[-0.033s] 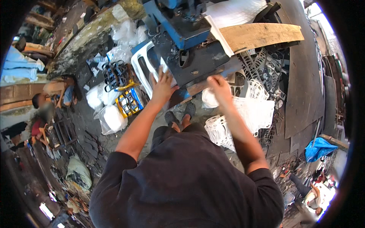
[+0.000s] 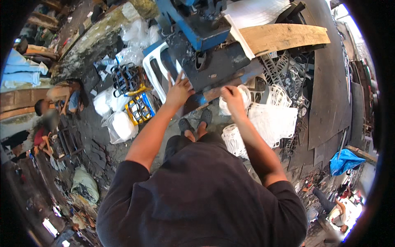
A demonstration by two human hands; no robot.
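Note:
A blue machine (image 2: 207, 35) with a dark flat bed (image 2: 224, 68) stands in front of me. Left of the bed lies a white sheet with long cut-out openings (image 2: 153, 68). My left hand (image 2: 180, 91) is at the sheet's right side by the bed's left corner, fingers spread, touching its edge. My right hand (image 2: 232, 99) is closed, fingers curled, just off the bed's near right edge; whatever they hold, if anything, is hidden. Beyond that hand stands a white roll (image 2: 245, 95), partly covered by it.
White cut-out sheets (image 2: 273, 121) are piled at right, below dark perforated scraps (image 2: 284, 68). A wooden plank (image 2: 288, 36) juts from the machine. Yellow-and-black cut pieces (image 2: 140, 110) and white bundles (image 2: 122, 126) lie left. Another person (image 2: 61, 99) crouches far left.
My left hand has shifted slightly right along the sheet's edge. My right hand has moved a little left and nearer to me, and its forearm is no longer blurred.

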